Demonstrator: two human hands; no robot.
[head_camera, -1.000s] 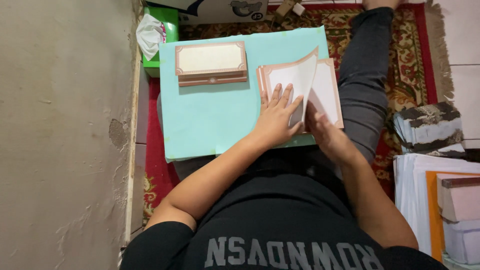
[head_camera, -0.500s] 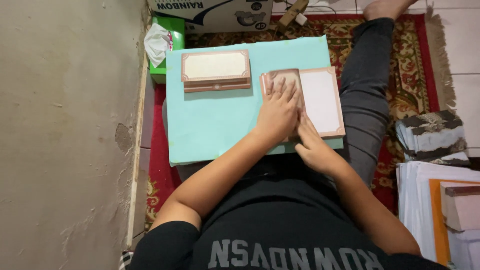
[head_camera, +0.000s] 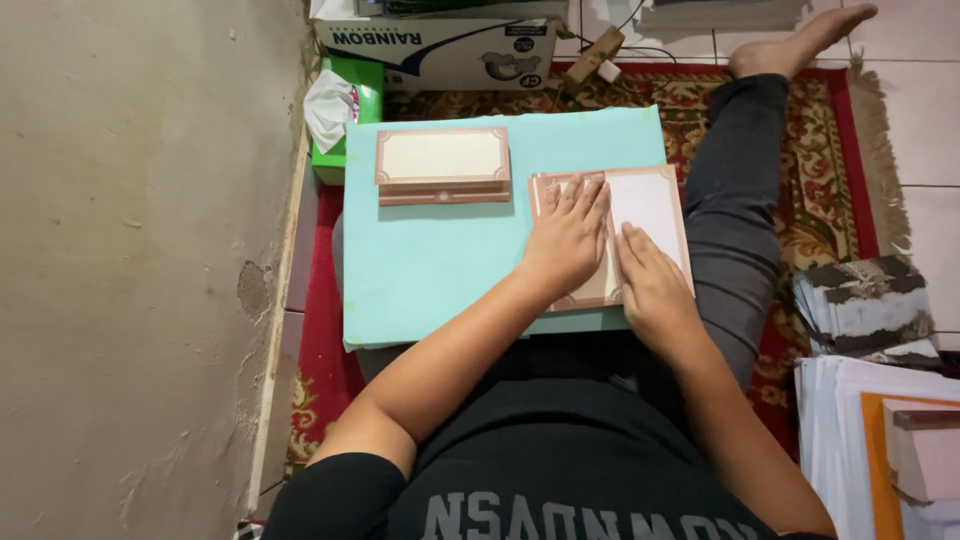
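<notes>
Head view: your left hand (head_camera: 565, 240) lies flat, palm down, fingers spread, on the left half of the card (head_camera: 645, 215), nothing gripped. Your right hand (head_camera: 652, 280) is flat too, fingers together, pressing the card's lower middle just beside the left hand; also open, holding nothing.

Vs 1 s ago: the card's flap stood up, half lifted, w/ your left fingers under the raised leaf. Half a sec ago it was already down. Now it lies flat and shut, both palms on top, and your right hand has slid up onto the white face.

The card sits at the right edge of the board (head_camera: 440, 270), a smooth pale-turquoise rectangular sheet across your lap. Card is thin stiff paper, rectangular, matte white centre w/ a brown-pink printed border and curled corner ornaments.

Stack of cards (head_camera: 442, 165): same border and cream centre, several layers thick, lying well apart to the left near the board's far edge; hasn't moved.

Round about: rough grey plaster wall (head_camera: 140, 250) on the left, red patterned woven rug (head_camera: 830, 200) w/ fringe, green tissue box (head_camera: 350, 110) w/ crumpled white tissue, piles of white paper (head_camera: 840, 440) at the right.
</notes>
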